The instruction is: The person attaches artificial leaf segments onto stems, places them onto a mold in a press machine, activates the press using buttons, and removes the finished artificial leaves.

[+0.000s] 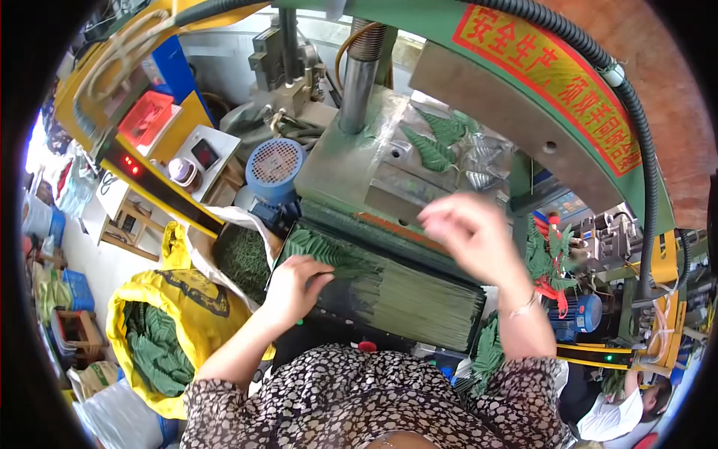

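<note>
Overall, a green-painted metal press (336, 168) fills the area ahead, its red-labelled beam overhanging the right side. Next down: a long black tray (348, 297) along the press front, its right part covered by ribbed, dull-green material (426, 303). Yellow printed bag (213, 288) of green leaves stands to the left. An upright polished-steel column (359, 97) blocks the left approach to the press bed.

Both forearms reach forward, elbows bent. Right hand (467, 232): raised before the bed's front edge, blurred, fingers loosely bent toward the left; cannot tell whether tips meet. Left hand (293, 288): low over the tray's left end, fingers curled, thumb and index close together at the near edge of green, fern-shaped leaves (310, 245); grip not discernible. Similar green leaves (434, 150) lie on the bed.
</note>
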A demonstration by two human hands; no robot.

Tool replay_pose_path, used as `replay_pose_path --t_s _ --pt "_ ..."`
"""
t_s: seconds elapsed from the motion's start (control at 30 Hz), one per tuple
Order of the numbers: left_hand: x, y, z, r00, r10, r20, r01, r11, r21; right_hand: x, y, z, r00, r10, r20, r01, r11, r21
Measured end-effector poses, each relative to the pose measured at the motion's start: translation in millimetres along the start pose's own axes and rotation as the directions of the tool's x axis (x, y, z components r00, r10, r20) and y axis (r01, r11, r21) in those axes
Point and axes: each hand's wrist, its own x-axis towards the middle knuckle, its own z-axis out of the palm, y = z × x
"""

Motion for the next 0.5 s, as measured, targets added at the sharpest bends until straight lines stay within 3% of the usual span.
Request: replay_pose_path --t_s 0.03,0.07,0.1,0.17,0.2,0.23,0.27,0.3,0.33,0.37,0.43,0.5 --pt "6 4 -2 0.998 0.056 0.039 -0.055 0.998 -0.026 -12 -21 12 0.986 0.019 0.166 0.004 0.990 -0.139" --pt "14 13 -5 0.997 0.065 0.041 -0.064 0.998 -0.021 -26 -12 41 0.975 -0.215 0.053 0.221 0.925 -0.309" --pt "21 27 -8 0.992 0.110 0.060 -0.106 0.992 -0.068 -38 -12 58 0.974 -0.224 0.028 0.218 0.902 -0.372" --pt "27 36 2 0.990 0.135 0.029 -0.128 0.977 -0.170 -60 14 77 0.994 -0.059 0.090 0.085 0.946 -0.311" --pt "30 39 7 0.999 0.007 0.035 0.005 0.940 -0.342 -68 20 82 0.997 0.047 0.056 -0.038 0.987 -0.159" --pt "34 42 14 0.991 -0.120 0.062 0.135 0.855 -0.501 -77 29 89 0.998 0.042 0.049 -0.034 0.986 -0.165" --pt "35 27 38 0.997 -0.071 0.042 0.081 0.762 -0.642 -87 39 97 0.980 0.200 -0.014 -0.197 0.973 0.119" --pt "34 23 53 0.971 -0.076 0.228 0.229 0.583 -0.780 -97 45 104 0.930 0.367 -0.028 -0.325 0.856 0.403" --pt "32 27 63 0.912 -0.037 0.408 0.392 0.373 -0.841 -104 48 109 0.927 0.372 -0.036 -0.327 0.854 0.406" --pt "30 34 70 0.910 -0.026 0.414 0.399 0.333 -0.855 -108 50 111 0.922 0.381 -0.068 -0.323 0.855 0.406" --pt "30 28 79 0.914 -0.022 0.404 0.385 0.357 -0.851 -113 47 106 0.915 0.389 -0.111 -0.316 0.859 0.402" --pt "30 30 79 0.922 -0.018 0.387 0.357 0.430 -0.829 -110 26 84 0.909 0.344 -0.234 -0.329 0.939 0.101"
